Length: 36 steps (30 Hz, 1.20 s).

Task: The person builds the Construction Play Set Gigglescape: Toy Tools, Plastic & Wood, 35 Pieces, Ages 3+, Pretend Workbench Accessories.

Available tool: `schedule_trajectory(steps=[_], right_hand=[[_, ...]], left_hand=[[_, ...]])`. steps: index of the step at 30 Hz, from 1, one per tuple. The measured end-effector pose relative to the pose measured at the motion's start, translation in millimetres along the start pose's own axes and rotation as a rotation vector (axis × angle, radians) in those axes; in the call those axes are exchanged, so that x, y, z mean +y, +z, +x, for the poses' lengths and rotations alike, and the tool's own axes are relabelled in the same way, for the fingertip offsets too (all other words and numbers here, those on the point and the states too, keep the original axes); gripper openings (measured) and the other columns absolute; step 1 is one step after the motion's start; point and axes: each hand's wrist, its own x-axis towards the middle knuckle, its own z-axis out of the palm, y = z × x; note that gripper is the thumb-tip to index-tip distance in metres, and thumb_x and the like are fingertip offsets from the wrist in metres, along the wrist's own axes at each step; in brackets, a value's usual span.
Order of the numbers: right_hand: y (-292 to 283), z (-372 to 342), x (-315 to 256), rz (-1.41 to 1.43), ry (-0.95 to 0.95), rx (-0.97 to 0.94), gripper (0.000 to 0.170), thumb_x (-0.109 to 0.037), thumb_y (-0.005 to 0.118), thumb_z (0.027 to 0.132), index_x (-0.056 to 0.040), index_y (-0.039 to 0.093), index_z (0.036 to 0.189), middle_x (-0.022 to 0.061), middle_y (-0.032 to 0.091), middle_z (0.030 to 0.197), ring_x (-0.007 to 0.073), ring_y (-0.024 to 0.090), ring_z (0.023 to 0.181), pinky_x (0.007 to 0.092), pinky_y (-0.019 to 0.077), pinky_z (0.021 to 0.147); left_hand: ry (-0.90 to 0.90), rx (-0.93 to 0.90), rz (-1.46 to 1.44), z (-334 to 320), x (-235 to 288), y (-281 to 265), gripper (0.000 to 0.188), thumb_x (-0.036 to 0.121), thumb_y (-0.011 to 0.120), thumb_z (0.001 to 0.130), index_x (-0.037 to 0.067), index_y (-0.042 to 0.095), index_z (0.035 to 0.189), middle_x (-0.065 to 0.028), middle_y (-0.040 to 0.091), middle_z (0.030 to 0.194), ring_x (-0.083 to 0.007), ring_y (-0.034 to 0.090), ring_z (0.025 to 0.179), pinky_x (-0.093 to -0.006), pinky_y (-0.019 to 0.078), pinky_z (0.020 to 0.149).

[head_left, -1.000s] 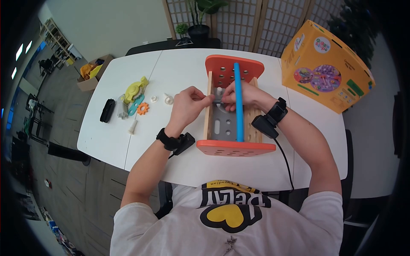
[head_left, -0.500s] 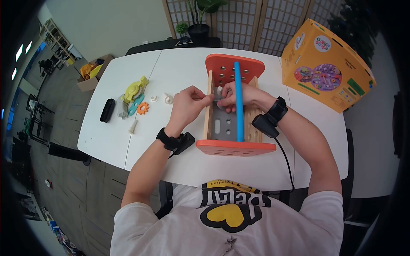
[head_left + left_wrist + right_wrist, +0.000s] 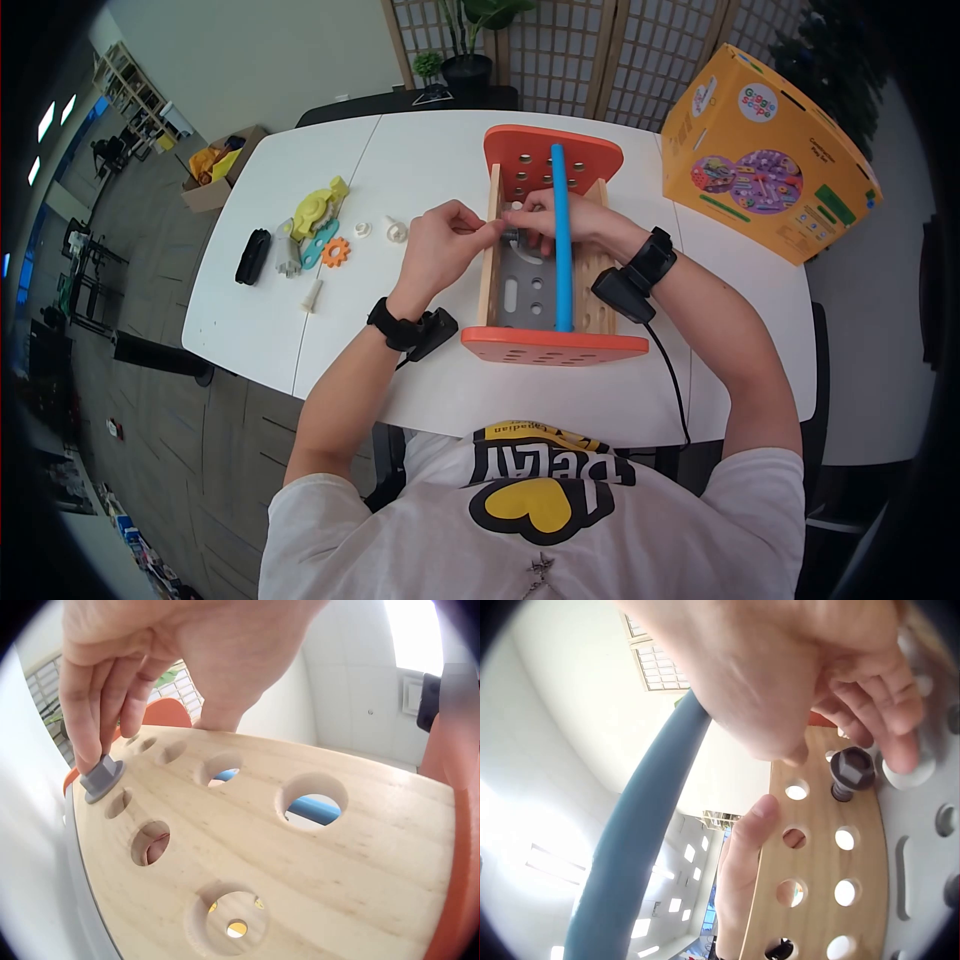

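Note:
Both hands work at the left wooden side panel point(image 3: 300, 855) of a toy toolbox with orange ends point(image 3: 555, 346) and a blue bar point(image 3: 563, 280). My left hand point(image 3: 440, 245) reaches over the panel's top edge. Its fingertips hold a grey flanged hex nut point(image 3: 103, 778) against the outer face, thumb on the inner side. Inside, a dark grey hex-headed bolt point(image 3: 853, 769) sticks out from a panel hole, its thread partly visible. My right hand point(image 3: 585, 215) reaches under the blue bar, fingers loosely bent beside the bolt head, one fingertip over a white disc point(image 3: 911, 777) on the grey base point(image 3: 520, 310).
Left on the table lie a yellow toy tool point(image 3: 315, 212), a teal piece point(image 3: 320, 243), an orange gear point(image 3: 335, 252), small white parts point(image 3: 396, 231), a pale peg point(image 3: 312, 296) and a black case point(image 3: 253, 257). A yellow box point(image 3: 765, 155) stands at right.
The right fingers have shifted around the bolt, moving from its near side toward the far end, and now cover most of the white peg behind it. The left hand stays in place.

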Motion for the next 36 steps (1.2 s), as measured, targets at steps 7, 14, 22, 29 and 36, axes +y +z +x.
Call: schedule_trajectory(steps=[7,14,22,29,36], right_hand=[[-3.5,13.1,18.8,-0.098,-0.114,-0.118,0.051,-0.051,0.069,0.095,-0.0007,0.072,0.087,0.005,0.069,0.071,0.0092,0.057,0.053,0.0249,0.0421,0.046],[0.6,12.9,12.7,0.032,0.076,-0.092,0.056,-0.052,0.052,0.103,-0.0025,0.071,0.085,0.005,0.067,0.07,0.0107,0.056,0.051,0.0258,0.0422,0.045],[-3.7,16.7,23.0,-0.013,-0.181,-0.046,0.05,-0.053,0.08,0.084,-0.0036,0.07,0.083,0.0027,0.064,0.069,0.0092,0.056,0.056,0.0238,0.0416,0.048],[-4.1,17.5,20.4,-0.006,-0.068,-0.13,0.046,-0.044,0.061,0.099,-0.0031,0.074,0.081,0.0026,0.068,0.066,0.0106,0.057,0.055,0.0253,0.041,0.047],[-1.5,13.5,9.8,0.029,0.04,0.003,0.046,-0.049,0.061,0.098,-0.0051,0.071,0.088,0.0031,0.067,0.071,0.0106,0.059,0.058,0.025,0.0405,0.051]], left_hand=[[-0.004,-0.003,0.021,0.6,0.7,-0.2,0.038,0.035,0.08,0.089,-0.002,0.069,0.09,-0.0126,0.075,0.083,-0.0171,0.073,0.081,-0.0285,0.0564,0.076],[0.001,-0.006,0.023,2.3,-1.6,0.6,0.037,0.034,0.08,0.089,-0.002,0.069,0.09,-0.0122,0.075,0.083,-0.017,0.073,0.081,-0.0285,0.0563,0.076],[-0.002,-0.008,0.009,1.3,-0.5,0.0,0.036,0.033,0.079,0.089,-0.002,0.07,0.09,-0.0118,0.076,0.083,-0.0167,0.073,0.081,-0.0284,0.056,0.076],[-0.002,-0.009,0.011,0.7,1.8,-0.1,0.037,0.034,0.079,0.089,-0.002,0.069,0.089,-0.0116,0.075,0.082,-0.0161,0.073,0.081,-0.0282,0.0558,0.076],[-0.001,-0.011,0.009,0.8,0.0,0.1,0.037,0.034,0.079,0.089,-0.001,0.069,0.089,-0.0109,0.075,0.082,-0.0156,0.073,0.081,-0.028,0.0558,0.076]])
